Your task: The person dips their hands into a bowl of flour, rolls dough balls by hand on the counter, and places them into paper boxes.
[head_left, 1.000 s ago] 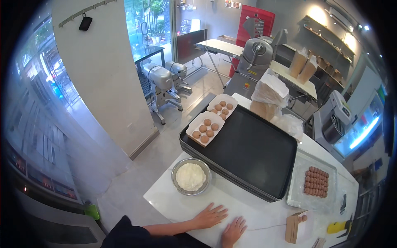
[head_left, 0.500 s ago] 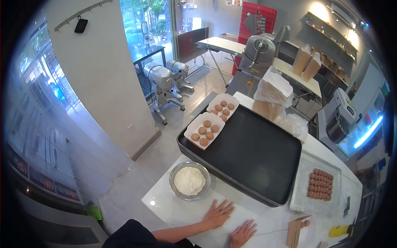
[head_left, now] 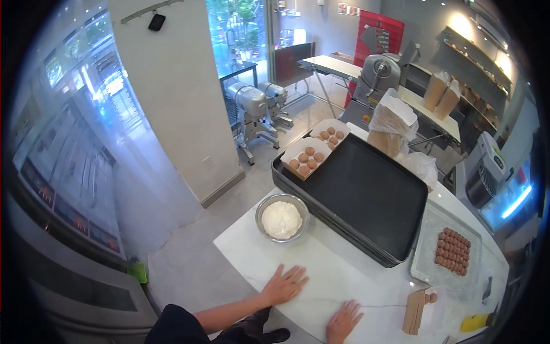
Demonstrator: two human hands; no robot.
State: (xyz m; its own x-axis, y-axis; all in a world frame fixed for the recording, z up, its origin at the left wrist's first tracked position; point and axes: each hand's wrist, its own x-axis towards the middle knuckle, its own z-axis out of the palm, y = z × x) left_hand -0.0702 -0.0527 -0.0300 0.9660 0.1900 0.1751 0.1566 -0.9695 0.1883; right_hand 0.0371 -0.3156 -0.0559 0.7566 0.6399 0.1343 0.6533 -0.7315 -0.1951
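My left hand lies flat on the white marble-look table, fingers spread, close to its front left edge. My right hand also rests there, palm down with fingers extended, nearer to me. Neither hand holds anything. Beyond my left hand stands a metal bowl of a white, soft-looking mass. To the right of my right hand is a small open cardboard box with brown balls beside or in it.
Stacked black baking trays fill the middle of the table. Two paper trays of brown balls sit on their far left corner. At right, a shallow tray bears rows of small brown balls. A yellow-handled tool lies near the right edge.
My left hand has slid left and toward the table's front edge, farther from my right hand. The whole view has shifted; the table items look unmoved.
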